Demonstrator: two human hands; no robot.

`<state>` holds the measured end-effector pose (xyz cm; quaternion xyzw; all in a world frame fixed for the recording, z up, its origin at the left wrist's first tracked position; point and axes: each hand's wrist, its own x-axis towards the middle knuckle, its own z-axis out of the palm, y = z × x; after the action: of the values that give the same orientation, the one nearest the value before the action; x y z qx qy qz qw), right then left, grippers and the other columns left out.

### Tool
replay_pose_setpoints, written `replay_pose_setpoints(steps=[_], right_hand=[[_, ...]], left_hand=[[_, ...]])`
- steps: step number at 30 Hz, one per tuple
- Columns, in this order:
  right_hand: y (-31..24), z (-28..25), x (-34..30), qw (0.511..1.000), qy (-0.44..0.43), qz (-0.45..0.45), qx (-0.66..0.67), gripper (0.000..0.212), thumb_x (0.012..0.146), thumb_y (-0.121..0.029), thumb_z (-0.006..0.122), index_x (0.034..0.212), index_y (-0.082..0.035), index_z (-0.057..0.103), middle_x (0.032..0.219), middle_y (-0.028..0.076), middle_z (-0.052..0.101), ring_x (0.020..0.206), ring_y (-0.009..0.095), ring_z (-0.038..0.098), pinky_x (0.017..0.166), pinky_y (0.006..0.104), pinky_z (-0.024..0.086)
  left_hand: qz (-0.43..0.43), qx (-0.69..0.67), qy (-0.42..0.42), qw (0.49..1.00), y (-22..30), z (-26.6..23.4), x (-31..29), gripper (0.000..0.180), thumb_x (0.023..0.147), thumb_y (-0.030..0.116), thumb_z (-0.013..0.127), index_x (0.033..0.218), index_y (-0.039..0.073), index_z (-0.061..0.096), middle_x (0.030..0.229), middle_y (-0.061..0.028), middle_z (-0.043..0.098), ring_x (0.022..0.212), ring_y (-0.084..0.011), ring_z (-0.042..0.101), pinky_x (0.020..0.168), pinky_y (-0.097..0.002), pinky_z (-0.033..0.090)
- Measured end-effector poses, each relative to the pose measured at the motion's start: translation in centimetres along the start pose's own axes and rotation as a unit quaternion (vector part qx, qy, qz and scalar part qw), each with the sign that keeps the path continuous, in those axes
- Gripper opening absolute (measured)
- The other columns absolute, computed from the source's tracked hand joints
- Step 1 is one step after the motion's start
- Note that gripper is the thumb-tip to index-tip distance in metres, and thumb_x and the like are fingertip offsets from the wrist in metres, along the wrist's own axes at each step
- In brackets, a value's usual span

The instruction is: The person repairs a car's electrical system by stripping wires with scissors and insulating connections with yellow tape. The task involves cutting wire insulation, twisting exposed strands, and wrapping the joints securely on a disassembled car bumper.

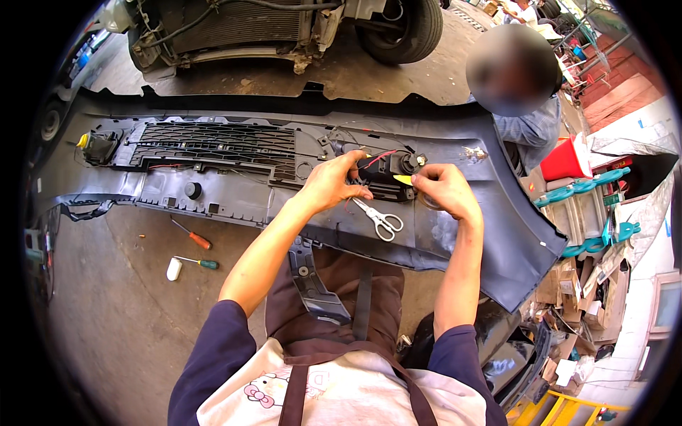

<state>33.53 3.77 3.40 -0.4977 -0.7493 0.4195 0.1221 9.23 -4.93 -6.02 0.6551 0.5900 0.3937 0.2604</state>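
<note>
**Fog lamp unit, seated in upturned bumper**

Black lamp housing [387,170] lies between both hands, long axis left-right. Left hand [332,183] curled, gripping its left end; right hand [444,190] pinching a yellow piece [403,179] at its right end. Scissors [380,219] just below, on the bumper [234,202].

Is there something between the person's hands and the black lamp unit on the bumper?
No, nothing visible. The left hand and the right hand both already touch the black lamp unit. The scissors lie on the bumper just below, aside.
</note>
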Motion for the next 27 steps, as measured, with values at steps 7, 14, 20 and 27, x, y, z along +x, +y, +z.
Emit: replay_pose_setpoints(steps=[7,14,20,27], right_hand=[[-1.1,4.9,2.0,0.998,0.045,-0.031,-0.022,0.027,0.085,-0.025,0.067,0.086,0.001,0.072,0.069,0.013,0.067,0.065,0.019,0.063,0.066,0.0357,0.05],[-0.9,6.6,3.6,0.996,0.045,-0.013,-0.08,0.028,0.085,-0.028,0.066,0.09,-0.002,0.075,0.077,0.016,0.07,0.076,0.026,0.068,0.071,0.0382,0.052],[-0.4,7.2,3.7,0.996,0.055,-0.023,-0.065,0.028,0.088,-0.023,0.066,0.081,0.004,0.071,0.061,0.009,0.063,0.059,0.012,0.058,0.058,0.0329,0.048],[-0.2,7.3,3.1,0.997,0.068,-0.025,-0.028,0.029,0.088,-0.023,0.066,0.081,0.005,0.07,0.063,0.009,0.064,0.059,0.013,0.058,0.059,0.033,0.048]], left_hand=[[0.014,0.033,0.035,0.999,-0.3,2.1,-0.4,0.069,0.081,0.025,0.082,0.14,0.01,0.049,0.086,-0.0096,0.066,0.08,-0.0303,0.066,0.069,-0.0415,0.051],[0.113,0.091,0.085,0.986,-0.3,2.8,-0.6,0.055,0.083,0.018,0.077,0.132,0.007,0.054,0.089,-0.0116,0.068,0.081,-0.0334,0.067,0.07,-0.0434,0.052],[0.138,0.13,0.136,0.972,-0.5,3.7,-0.3,0.032,0.084,0.018,0.076,0.111,0.006,0.065,0.092,-0.0106,0.069,0.081,-0.0334,0.068,0.068,-0.0442,0.054],[0.122,0.134,0.156,0.971,-0.3,4.0,-0.1,0.016,0.086,0.014,0.071,0.101,0.008,0.07,0.087,-0.0095,0.068,0.077,-0.0341,0.068,0.065,-0.0434,0.054]])
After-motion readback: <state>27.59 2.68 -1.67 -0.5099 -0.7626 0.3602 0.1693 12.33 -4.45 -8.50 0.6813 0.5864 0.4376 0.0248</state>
